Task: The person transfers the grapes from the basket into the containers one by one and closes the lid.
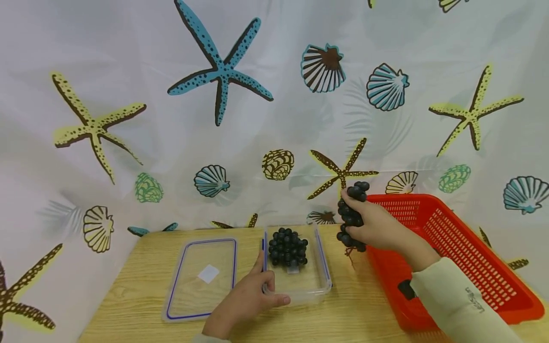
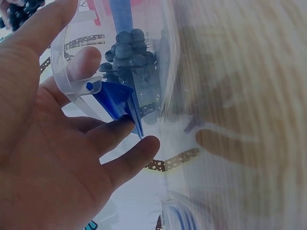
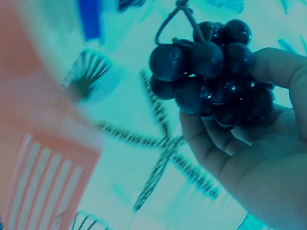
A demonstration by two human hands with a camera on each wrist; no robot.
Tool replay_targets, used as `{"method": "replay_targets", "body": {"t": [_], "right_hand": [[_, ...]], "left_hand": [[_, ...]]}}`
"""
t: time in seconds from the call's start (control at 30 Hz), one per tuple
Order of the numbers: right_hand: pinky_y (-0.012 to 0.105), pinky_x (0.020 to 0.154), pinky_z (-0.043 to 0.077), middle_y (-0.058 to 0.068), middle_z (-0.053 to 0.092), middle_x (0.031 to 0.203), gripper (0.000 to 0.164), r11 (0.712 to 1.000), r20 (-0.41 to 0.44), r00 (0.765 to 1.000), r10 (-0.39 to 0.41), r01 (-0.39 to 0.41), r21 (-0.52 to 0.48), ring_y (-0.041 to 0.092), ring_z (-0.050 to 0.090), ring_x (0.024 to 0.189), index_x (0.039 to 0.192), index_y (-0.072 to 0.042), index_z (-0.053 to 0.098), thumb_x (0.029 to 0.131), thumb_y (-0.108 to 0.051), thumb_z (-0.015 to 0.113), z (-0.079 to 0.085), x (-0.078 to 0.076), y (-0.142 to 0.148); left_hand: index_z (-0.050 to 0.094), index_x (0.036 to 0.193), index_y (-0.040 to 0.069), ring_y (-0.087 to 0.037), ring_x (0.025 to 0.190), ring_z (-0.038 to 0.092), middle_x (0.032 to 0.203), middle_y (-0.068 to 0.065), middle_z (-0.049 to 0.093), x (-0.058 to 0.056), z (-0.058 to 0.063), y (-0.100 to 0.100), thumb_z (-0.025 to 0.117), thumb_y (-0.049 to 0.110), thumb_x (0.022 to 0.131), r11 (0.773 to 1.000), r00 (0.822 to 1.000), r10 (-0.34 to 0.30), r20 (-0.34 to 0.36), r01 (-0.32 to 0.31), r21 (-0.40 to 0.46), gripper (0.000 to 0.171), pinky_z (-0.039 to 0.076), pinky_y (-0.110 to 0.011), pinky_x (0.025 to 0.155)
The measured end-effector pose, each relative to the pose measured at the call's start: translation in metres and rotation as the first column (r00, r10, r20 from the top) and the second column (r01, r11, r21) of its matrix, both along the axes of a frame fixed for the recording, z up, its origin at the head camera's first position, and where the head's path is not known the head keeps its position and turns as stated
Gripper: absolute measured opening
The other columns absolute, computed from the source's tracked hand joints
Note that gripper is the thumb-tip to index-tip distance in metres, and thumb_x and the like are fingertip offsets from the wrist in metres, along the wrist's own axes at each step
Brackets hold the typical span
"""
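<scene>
My right hand (image 1: 375, 226) holds a bunch of dark grapes (image 1: 352, 216) in the air, between the clear box and the red basket. Thumb and fingers grip the bunch from the side, and its bare stem (image 3: 182, 14) sticks out in the right wrist view. A second bunch of dark grapes (image 1: 288, 247) lies at the back of the clear plastic box (image 1: 319, 283). At the box's near left corner, my left hand (image 1: 253, 293) grips the wall, thumb across the front. Its fingers touch the blue latch (image 2: 115, 100) in the left wrist view.
A clear lid with a blue seal (image 1: 195, 295) lies flat left of the box. On the right stands a red slotted basket (image 1: 472, 238); my right forearm crosses over it. A dark thing (image 1: 406, 289) shows beside the sleeve. Behind the wooden table (image 1: 146, 276) hangs a patterned cloth (image 1: 240, 143).
</scene>
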State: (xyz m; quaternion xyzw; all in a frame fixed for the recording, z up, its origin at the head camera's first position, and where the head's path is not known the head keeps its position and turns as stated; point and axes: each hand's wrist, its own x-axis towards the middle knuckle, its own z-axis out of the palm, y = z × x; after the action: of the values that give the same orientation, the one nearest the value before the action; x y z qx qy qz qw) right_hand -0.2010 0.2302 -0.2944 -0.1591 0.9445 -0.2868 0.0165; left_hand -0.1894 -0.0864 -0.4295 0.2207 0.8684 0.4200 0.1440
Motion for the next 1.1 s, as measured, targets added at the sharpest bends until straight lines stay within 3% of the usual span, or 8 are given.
{"method": "replay_targets", "body": {"t": [0.2, 0.5, 0.6, 0.7, 0.77, 0.87, 1.0, 1.1], "right_hand": [[0.033, 0.053, 0.046, 0.033, 0.037, 0.151, 0.081, 1.000, 0.036, 0.999, 0.016, -0.016, 0.012, 0.015, 0.045, 0.050, 0.162, -0.011, 0.020, 0.095, -0.008, 0.066, 0.003, 0.010, -0.043], [0.033, 0.058, 0.043, 0.023, 0.062, 0.131, 0.073, 0.989, 0.118, 0.993, 0.032, -0.048, 0.138, 0.021, 0.047, 0.066, 0.157, -0.007, 0.036, 0.091, -0.005, 0.068, -0.046, -0.011, -0.090], [0.043, 0.078, 0.049, 0.024, 0.055, 0.140, 0.072, 0.970, 0.145, 0.989, -0.021, -0.015, 0.241, 0.031, 0.058, 0.097, 0.156, -0.012, 0.041, 0.090, -0.009, 0.069, -0.066, -0.020, -0.095], [0.062, 0.098, 0.042, 0.032, 0.036, 0.153, 0.076, 0.956, 0.150, 0.983, -0.108, 0.062, 0.285, 0.048, 0.041, 0.133, 0.158, -0.021, 0.038, 0.091, -0.017, 0.072, -0.079, -0.025, -0.097], [0.068, 0.101, 0.036, 0.034, 0.016, 0.160, 0.081, 0.954, 0.129, 0.980, -0.151, 0.111, 0.278, 0.054, 0.027, 0.141, 0.161, -0.027, 0.031, 0.092, -0.022, 0.074, -0.084, -0.027, -0.097], [0.063, 0.093, 0.045, 0.036, 0.011, 0.160, 0.096, 0.957, 0.047, 0.985, -0.164, 0.148, 0.249, 0.055, 0.039, 0.133, 0.164, -0.034, 0.013, 0.091, -0.028, 0.077, -0.090, -0.029, -0.098], [0.056, 0.084, 0.052, 0.035, 0.021, 0.158, 0.110, 0.956, -0.099, 0.980, -0.171, 0.190, 0.223, 0.052, 0.056, 0.117, 0.164, -0.031, 0.000, 0.089, -0.032, 0.081, -0.093, -0.030, -0.099], [0.056, 0.090, 0.050, 0.032, 0.036, 0.153, 0.104, 0.950, -0.201, 0.961, -0.190, 0.232, 0.211, 0.048, 0.057, 0.118, 0.164, -0.013, 0.014, 0.088, -0.035, 0.081, -0.097, -0.028, -0.102]], "left_hand": [[0.055, 0.079, 0.013, -0.023, 0.062, 0.050, 0.165, -0.024, -0.006, 0.001, 0.001, -0.001, 0.080, 0.046, 0.085, 1.000, 1.000, 0.004, 0.010, -0.005, 0.012, 0.043, 0.040, -0.037, 0.054], [0.055, 0.079, 0.012, -0.023, 0.061, 0.050, 0.166, -0.021, -0.007, -0.001, 0.001, -0.003, 0.081, 0.045, 0.085, 1.000, 1.000, 0.007, 0.021, -0.008, 0.026, 0.042, 0.042, -0.036, 0.055], [0.055, 0.079, 0.013, -0.022, 0.062, 0.050, 0.166, -0.021, -0.007, -0.001, -0.001, -0.002, 0.081, 0.045, 0.086, 0.999, 1.000, -0.002, 0.022, 0.001, 0.032, 0.042, 0.043, -0.036, 0.056], [0.055, 0.078, 0.013, -0.021, 0.059, 0.049, 0.165, -0.022, -0.006, 0.000, -0.002, 0.000, 0.081, 0.045, 0.086, 0.999, 1.000, -0.007, 0.020, 0.006, 0.032, 0.041, 0.043, -0.035, 0.056], [0.055, 0.078, 0.013, -0.020, 0.058, 0.048, 0.165, -0.022, -0.006, 0.001, -0.002, 0.001, 0.081, 0.044, 0.086, 1.000, 1.000, -0.006, 0.019, 0.005, 0.026, 0.041, 0.043, -0.035, 0.055], [0.056, 0.078, 0.013, -0.020, 0.057, 0.047, 0.166, -0.022, -0.005, 0.001, -0.002, 0.002, 0.081, 0.045, 0.085, 1.000, 1.000, 0.003, 0.015, -0.003, 0.012, 0.041, 0.043, -0.035, 0.054], [0.056, 0.078, 0.014, -0.020, 0.059, 0.047, 0.166, -0.021, -0.005, 0.001, -0.002, 0.000, 0.081, 0.046, 0.085, 1.000, 1.000, 0.010, 0.014, -0.010, -0.005, 0.041, 0.043, -0.035, 0.054], [0.056, 0.079, 0.014, -0.022, 0.059, 0.048, 0.166, -0.020, -0.005, 0.001, -0.002, -0.002, 0.081, 0.047, 0.085, 1.000, 1.000, 0.014, 0.017, -0.014, -0.009, 0.042, 0.043, -0.036, 0.055]]}}
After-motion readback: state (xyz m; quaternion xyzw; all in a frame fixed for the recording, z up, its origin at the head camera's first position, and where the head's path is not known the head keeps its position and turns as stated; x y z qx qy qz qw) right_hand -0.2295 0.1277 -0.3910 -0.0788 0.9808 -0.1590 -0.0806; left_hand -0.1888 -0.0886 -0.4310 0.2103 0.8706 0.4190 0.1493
